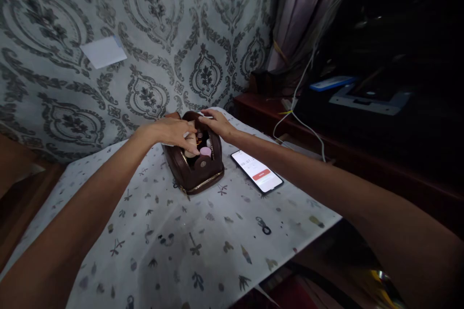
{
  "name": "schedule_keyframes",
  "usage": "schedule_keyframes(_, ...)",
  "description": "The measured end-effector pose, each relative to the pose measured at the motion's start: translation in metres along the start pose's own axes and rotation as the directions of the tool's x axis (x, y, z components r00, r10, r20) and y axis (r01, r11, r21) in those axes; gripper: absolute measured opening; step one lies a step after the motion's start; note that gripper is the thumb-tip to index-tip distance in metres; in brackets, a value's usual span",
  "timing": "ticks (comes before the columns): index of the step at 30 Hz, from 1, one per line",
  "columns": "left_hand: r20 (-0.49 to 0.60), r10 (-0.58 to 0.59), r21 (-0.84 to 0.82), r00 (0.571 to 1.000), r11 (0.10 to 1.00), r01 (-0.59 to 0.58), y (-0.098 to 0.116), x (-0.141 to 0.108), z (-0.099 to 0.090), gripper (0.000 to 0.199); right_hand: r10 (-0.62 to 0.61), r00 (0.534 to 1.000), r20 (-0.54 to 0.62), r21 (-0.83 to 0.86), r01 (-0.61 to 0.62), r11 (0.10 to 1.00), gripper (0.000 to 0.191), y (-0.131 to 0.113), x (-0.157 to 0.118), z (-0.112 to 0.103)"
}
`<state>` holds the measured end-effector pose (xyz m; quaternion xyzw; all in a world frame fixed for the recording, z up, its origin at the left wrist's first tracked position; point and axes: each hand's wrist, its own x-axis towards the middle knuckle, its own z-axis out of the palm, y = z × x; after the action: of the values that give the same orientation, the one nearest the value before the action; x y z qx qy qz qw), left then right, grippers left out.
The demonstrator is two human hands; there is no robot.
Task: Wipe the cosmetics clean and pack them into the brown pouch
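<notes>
A dark brown zip bag (203,176) lies unzipped on the table, its mouth held wide. My left hand (176,133) reaches into it from the left, with thumb and fingers closed about a beige tube-like container (190,141); its lower end is hidden in the bag. On the far right rim of the bag rests my right hand (219,124), gripping the edge. A pink-lidded container (205,151) sits inside near the front, and a small white cap (209,143) shows by the right wall. Deeper contents are too dark to make out.
A phone (257,171) with a lit timer screen lies right of the bag, beneath my right forearm. Patterned white cloth (195,231) covers the table. White cables (304,77) hang at the right beside a dark red wooden ledge (253,106). Patterned wallpaper backs the table.
</notes>
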<state>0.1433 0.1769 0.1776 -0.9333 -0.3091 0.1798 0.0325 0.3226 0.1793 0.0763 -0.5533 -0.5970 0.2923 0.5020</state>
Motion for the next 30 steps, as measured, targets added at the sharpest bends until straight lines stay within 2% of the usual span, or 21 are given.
schedule_keyframes(4, 0.003, -0.028, 0.026, 1.0, 0.999, 0.028, 0.0, 0.0, 0.002, 0.071, 0.037, 0.997, 0.068, 0.158, -0.047, 0.986, 0.038, 0.004, -0.002, 0.006)
schedule_keyframes(8, -0.035, -0.036, 0.042, 0.999, 0.998, 0.038, 0.0, 0.001, 0.004, 0.07, 0.036, 0.995, 0.09, 0.202, -0.054, 0.978, 0.038, 0.004, -0.005, 0.004)
schedule_keyframes(12, -0.047, -0.018, 0.027, 0.999, 0.999, 0.019, 0.001, 0.005, 0.001, 0.059, 0.019, 0.995, 0.094, 0.172, -0.035, 0.985, 0.037, 0.004, -0.005, 0.004)
schedule_keyframes(15, -0.123, -0.109, 0.098, 0.986, 0.988, 0.122, 0.009, 0.014, 0.0, 0.052, 0.02, 0.995, 0.096, 0.198, -0.039, 0.979, 0.038, 0.005, -0.005, 0.005)
schedule_keyframes(17, -0.186, -0.196, 0.118, 0.963, 0.968, 0.22, 0.017, 0.024, 0.001, 0.047, 0.035, 0.994, 0.099, 0.216, -0.056, 0.975, 0.039, 0.005, -0.005, 0.006)
schedule_keyframes(23, -0.278, -0.363, -0.059, 0.889, 0.931, 0.361, 0.028, 0.052, 0.016, 0.046, 0.012, 0.997, 0.078, 0.149, -0.024, 0.989, 0.036, 0.006, -0.003, 0.005)
schedule_keyframes(26, -0.263, -0.391, -0.112, 0.882, 0.92, 0.375, 0.025, 0.056, 0.018, 0.049, 0.005, 0.995, 0.1, 0.196, -0.025, 0.98, 0.038, 0.009, -0.003, 0.005)
schedule_keyframes(30, -0.189, -0.393, -0.08, 0.9, 0.919, 0.385, 0.018, 0.056, 0.013, 0.052, 0.055, 0.993, 0.106, 0.28, -0.083, 0.956, 0.04, 0.013, -0.001, 0.006)
